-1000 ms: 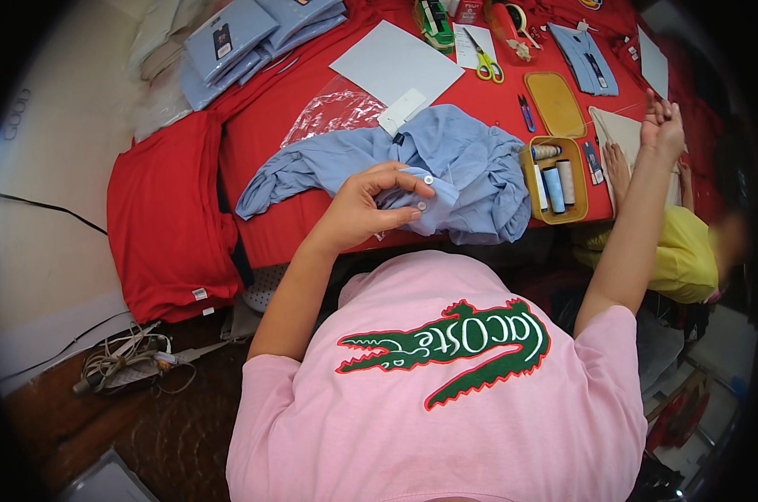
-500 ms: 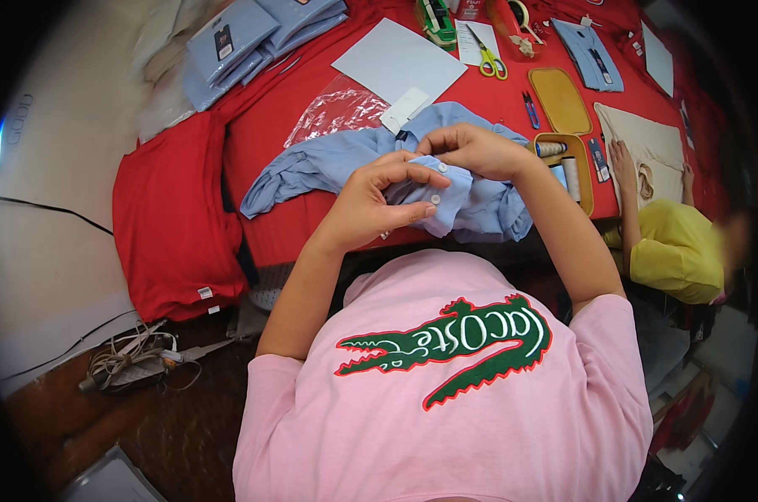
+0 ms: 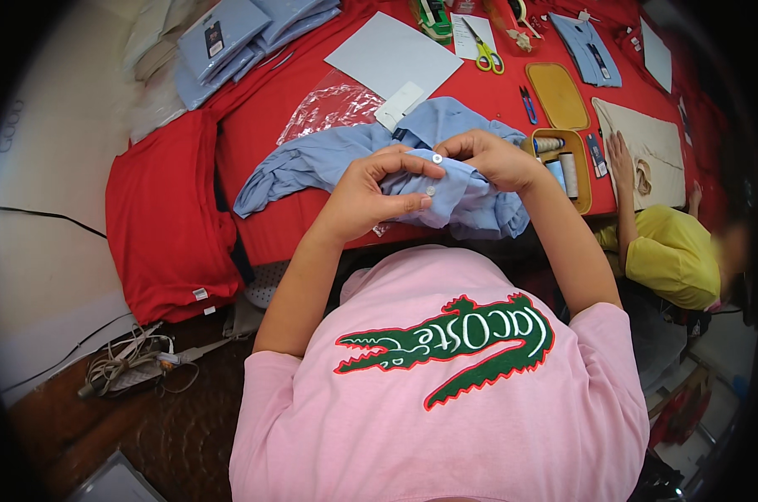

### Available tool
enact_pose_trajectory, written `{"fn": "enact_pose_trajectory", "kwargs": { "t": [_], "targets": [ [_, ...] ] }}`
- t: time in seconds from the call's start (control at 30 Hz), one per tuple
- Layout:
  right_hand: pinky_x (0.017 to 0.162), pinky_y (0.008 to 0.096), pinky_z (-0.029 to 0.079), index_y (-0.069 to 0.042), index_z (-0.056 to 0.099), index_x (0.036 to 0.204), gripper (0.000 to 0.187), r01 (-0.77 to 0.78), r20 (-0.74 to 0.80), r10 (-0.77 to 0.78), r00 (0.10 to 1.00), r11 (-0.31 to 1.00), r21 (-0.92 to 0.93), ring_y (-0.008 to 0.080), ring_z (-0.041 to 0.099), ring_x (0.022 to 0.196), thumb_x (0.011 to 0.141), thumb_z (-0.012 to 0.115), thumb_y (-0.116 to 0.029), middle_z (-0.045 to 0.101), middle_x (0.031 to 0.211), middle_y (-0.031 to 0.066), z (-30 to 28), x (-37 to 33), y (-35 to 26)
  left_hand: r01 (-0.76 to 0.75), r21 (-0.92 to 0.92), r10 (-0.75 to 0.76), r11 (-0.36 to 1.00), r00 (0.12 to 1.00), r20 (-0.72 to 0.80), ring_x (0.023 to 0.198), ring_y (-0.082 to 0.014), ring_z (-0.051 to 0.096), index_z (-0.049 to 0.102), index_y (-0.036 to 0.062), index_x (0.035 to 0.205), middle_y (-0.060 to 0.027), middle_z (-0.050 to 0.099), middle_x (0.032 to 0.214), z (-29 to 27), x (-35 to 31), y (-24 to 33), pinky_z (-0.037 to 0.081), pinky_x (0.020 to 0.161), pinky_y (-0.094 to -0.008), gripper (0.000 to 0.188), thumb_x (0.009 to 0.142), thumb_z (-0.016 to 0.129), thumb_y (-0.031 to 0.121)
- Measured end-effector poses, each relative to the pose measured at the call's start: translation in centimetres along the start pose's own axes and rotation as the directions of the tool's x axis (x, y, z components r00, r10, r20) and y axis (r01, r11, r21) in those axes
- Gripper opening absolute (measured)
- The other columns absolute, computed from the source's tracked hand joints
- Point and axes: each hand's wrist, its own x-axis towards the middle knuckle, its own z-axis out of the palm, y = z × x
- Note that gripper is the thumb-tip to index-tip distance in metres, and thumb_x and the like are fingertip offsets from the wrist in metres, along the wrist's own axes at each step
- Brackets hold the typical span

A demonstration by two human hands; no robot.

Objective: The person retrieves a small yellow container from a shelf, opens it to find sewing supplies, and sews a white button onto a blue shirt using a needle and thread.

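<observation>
A light blue shirt (image 3: pixel 312 159) lies bunched across the near edge of the red-covered table. My left hand (image 3: pixel 366 194) grips a part of it with two white buttons, one button (image 3: pixel 430 191) beside the thumb and another (image 3: pixel 437 159) by the fingertips. My right hand (image 3: pixel 500 159) pinches the same cloth just to the right of the upper button. Whether its fingertips hold anything besides cloth is hidden. A white tag (image 3: pixel 400 105) lies at the far side of the shirt, close to its dark neck label.
Right of the shirt stands a yellow box (image 3: pixel 586 197) with thread spools, near small blue snips (image 3: pixel 528 105) and yellow-handled scissors (image 3: pixel 489 58). Folded blue shirts (image 3: pixel 224 42) are stacked far left; red garments (image 3: pixel 166 217) hang at the left edge. A co-worker in yellow (image 3: pixel 672 255) handles beige cloth.
My right hand has shifted slightly right and down along the cloth, and the buttoned part has tilted a little. The co-worker's far hand has moved off the beige cloth's edge.
</observation>
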Motion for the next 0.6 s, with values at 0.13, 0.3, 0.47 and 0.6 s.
{"fn": "enact_pose_trajectory", "kwargs": {
  "t": [0.13,0.3,0.47,0.6],
  "targets": [
    [0.078,0.0212,0.05,0.003,0.073,0.109,0.026,-0.016,-0.022,0.017,1.0,0.998,0.056,0.0061,0.064,0.085,0.087,0.075,-0.011,0.073,0.099,0.0005,-0.2,-0.2,0.7,-0.02,0.017,0.02,1.0,1.0,0.002,0.103,-0.0153,0.06,0.078,0.0059,0.111,-0.0038,0.066,0.109,0.0,0.3,-0.5,0.047,0.094,-0.0292,0.036,0.076,0.085,0.004],
    [0.081,0.0225,0.053,0.004,0.073,0.115,0.033,0.014,-0.029,-0.01,1.0,0.988,0.155,0.0078,0.067,0.088,0.085,0.078,-0.008,0.075,0.103,0.0041,-0.3,0.0,1.6,-0.019,0.01,0.019,1.0,1.0,-0.002,0.102,-0.0154,0.059,0.078,0.006,0.111,-0.0035,0.066,0.107,0.1,0.5,-0.4,0.047,0.094,-0.0293,0.036,0.075,0.085,0.004],
    [0.081,0.023,0.054,0.004,0.073,0.115,0.034,0.008,-0.036,-0.001,0.999,0.98,0.197,0.0085,0.068,0.088,0.085,0.08,-0.009,0.075,0.104,0.005,0.2,0.0,2.2,-0.01,0.019,0.01,1.0,1.0,-0.004,0.103,-0.0148,0.06,0.078,0.0064,0.111,-0.0034,0.066,0.108,0.0,0.4,-0.4,0.048,0.094,-0.0289,0.036,0.075,0.084,0.003],
    [0.08,0.0228,0.053,0.004,0.073,0.116,0.035,0.001,-0.059,0.01,0.998,0.983,0.184,0.0087,0.068,0.088,0.084,0.081,-0.01,0.075,0.103,0.0051,-0.1,0.0,2.8,-0.013,0.014,0.013,1.0,1.0,-0.002,0.103,-0.0143,0.06,0.078,0.0065,0.111,-0.0032,0.065,0.108,0.1,0.3,-0.2,0.048,0.094,-0.0285,0.037,0.075,0.084,0.001]
  ]
}}
